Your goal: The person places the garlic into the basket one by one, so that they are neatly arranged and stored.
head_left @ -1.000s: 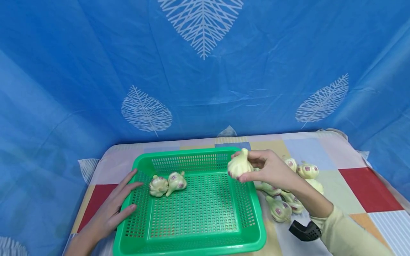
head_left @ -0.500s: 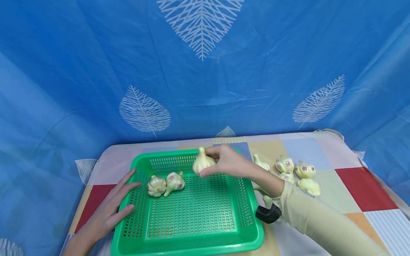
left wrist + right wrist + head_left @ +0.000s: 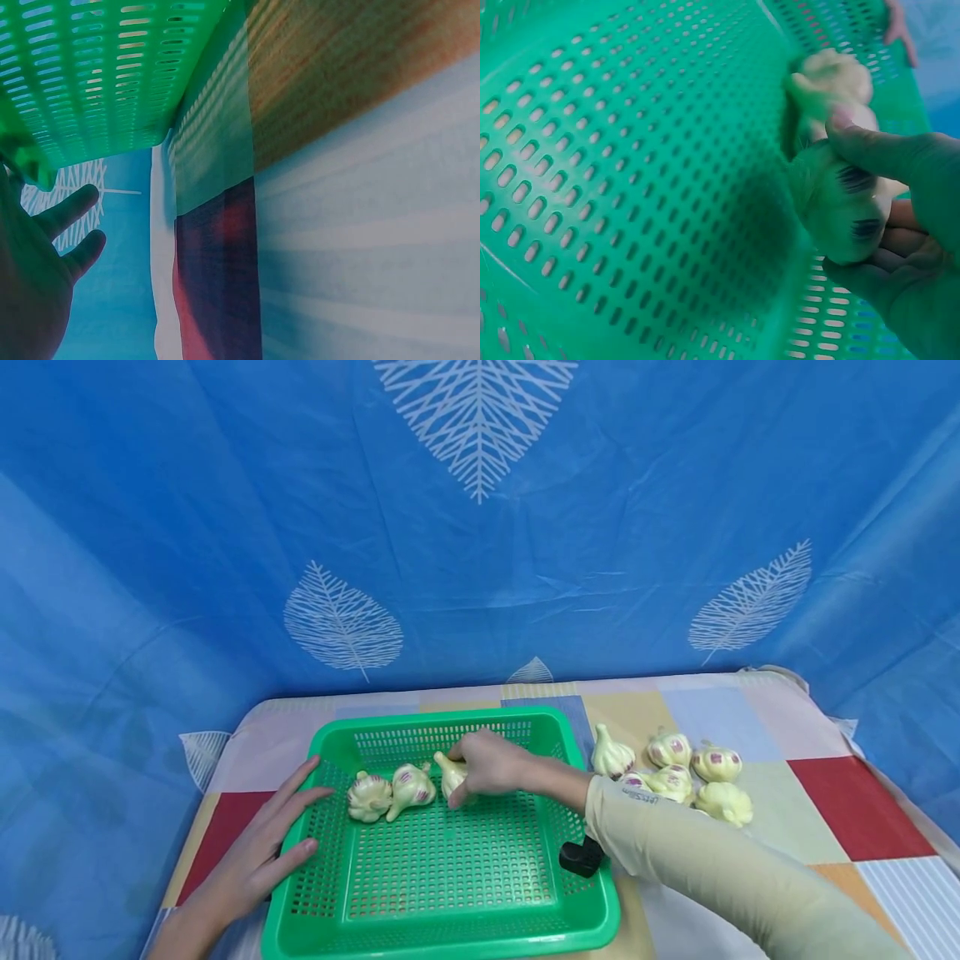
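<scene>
My right hand (image 3: 491, 766) holds a garlic bulb (image 3: 450, 774) low inside the green plastic basket (image 3: 450, 935). In the right wrist view, the thumb and fingers curl round that purple-marked bulb (image 3: 840, 202). Just to its left in the basket lie two more bulbs side by side, one pale with a stem (image 3: 411, 787) and one rounder (image 3: 369, 797). At the basket's left rim rests my left hand (image 3: 258, 852), its fingers spread and fairly straight over the edge. The left wrist view shows part of this hand (image 3: 37, 277) beside the basket's slotted wall (image 3: 112, 75).
Several garlic bulbs (image 3: 671, 782) lie in a loose group on the checked tablecloth (image 3: 795, 727), right of the basket. My right sleeve (image 3: 697, 852) covers part of the group. A blue curtain (image 3: 600, 527) with leaf prints hangs behind the table.
My right hand has carried the garlic bulb leftward from above the basket's right rim and lowered it beside the two bulbs inside. My left hand has stayed at the left rim.
</scene>
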